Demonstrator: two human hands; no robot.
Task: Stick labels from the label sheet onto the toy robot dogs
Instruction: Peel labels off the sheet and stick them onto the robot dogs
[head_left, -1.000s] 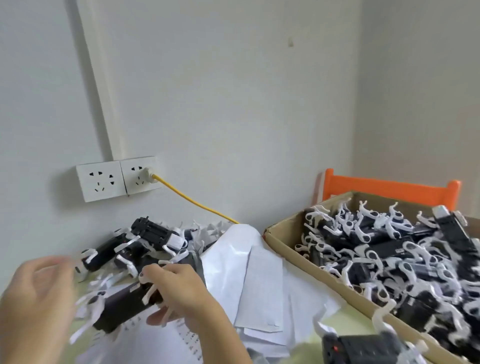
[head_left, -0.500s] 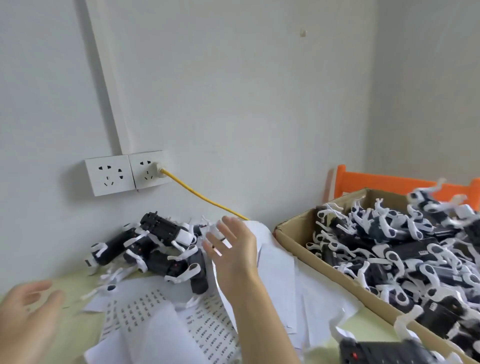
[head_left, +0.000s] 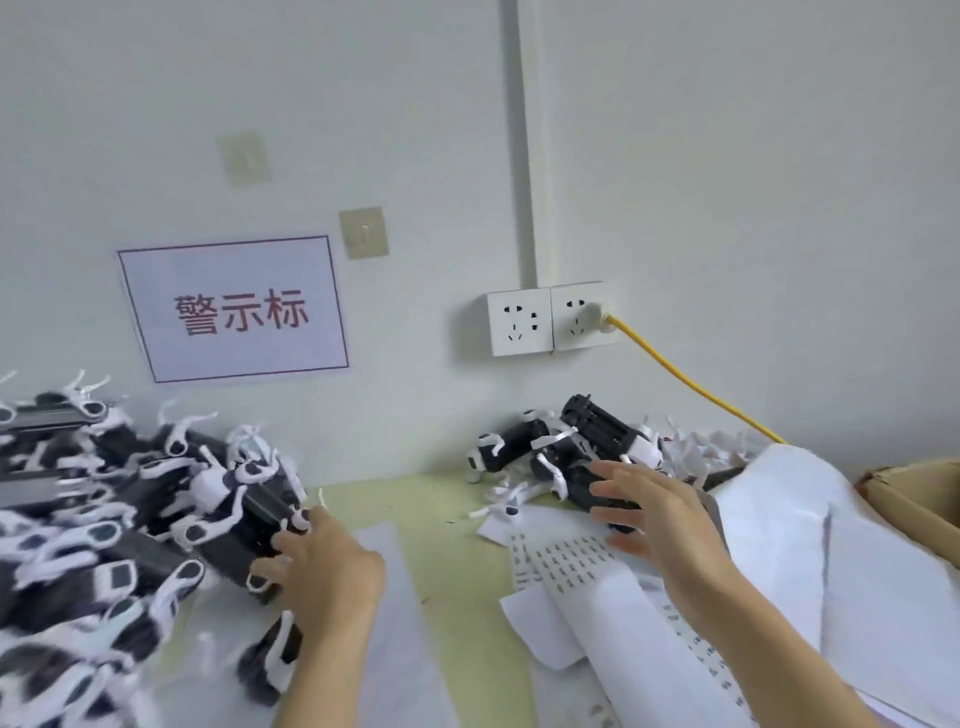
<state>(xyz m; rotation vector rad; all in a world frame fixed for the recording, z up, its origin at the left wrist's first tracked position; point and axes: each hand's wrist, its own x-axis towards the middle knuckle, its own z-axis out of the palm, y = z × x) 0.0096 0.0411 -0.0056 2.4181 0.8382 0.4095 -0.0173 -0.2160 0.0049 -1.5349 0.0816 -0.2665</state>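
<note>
head view: only camera, wide-angle, left side motion-blurred
left hand (head_left: 322, 571): at the edge of the big pile, fingers curled onto a black toy robot dog (head_left: 254, 525); looks like a grip, but blur makes the contact hard to confirm
left pile (head_left: 104, 519): many black-and-white toy dogs heaped on the left of the table, legs sticking up, against the wall
right hand (head_left: 660, 519): fingers spread and straight, holding nothing, hovering over the small cluster and the label sheet
small cluster (head_left: 582, 457): a few toy dogs lying on their sides by the wall under the socket, just beyond the right fingertips
label sheet (head_left: 561, 561): white sheet with rows of small dark labels, flat on the table between the hands, near the right hand's palm, partly under a curled white sheet
curled sheet (head_left: 639, 629): blank backing paper rolled over the label sheet's near end
paper heap (head_left: 810, 519): loose white sheets piled right of the right hand
table (head_left: 457, 519): pale yellow-green top, bare strip between the hands
cardboard box (head_left: 914, 499): corner only, at the right edge
wall socket (head_left: 550, 319): double outlet, yellow cable (head_left: 691, 389) plugged into the right half, running down-right behind the paper
sign (head_left: 234, 309): white sheet with red characters, on the wall above the left pile
</note>
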